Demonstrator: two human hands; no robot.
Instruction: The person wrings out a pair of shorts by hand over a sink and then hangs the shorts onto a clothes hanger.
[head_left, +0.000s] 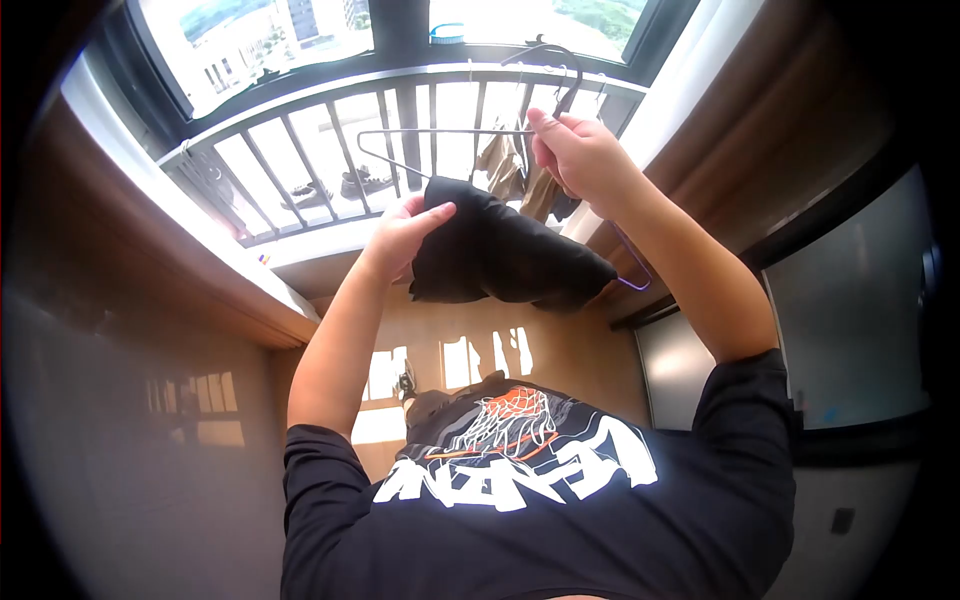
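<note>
My right hand (590,165) is closed around the neck of a thin clothes hanger (440,131), whose dark hook curves up above my fingers. From the hanger hangs a black garment (505,250), slanting down to the right, where the hanger's purple end (632,286) pokes out past the cloth. At the garment's upper left edge, my left hand (402,235) pinches the fabric with the thumb on top. The left corner of the hanger sticks out bare above that hand.
Ahead is a window with a barred railing (290,140). Shoes (365,182) stand behind the bars, and tan clothes (500,165) hang near the right side. A blue and white item (447,34) sits on the sill. Wooden panels flank both sides, with a dark glossy surface (850,290) at right.
</note>
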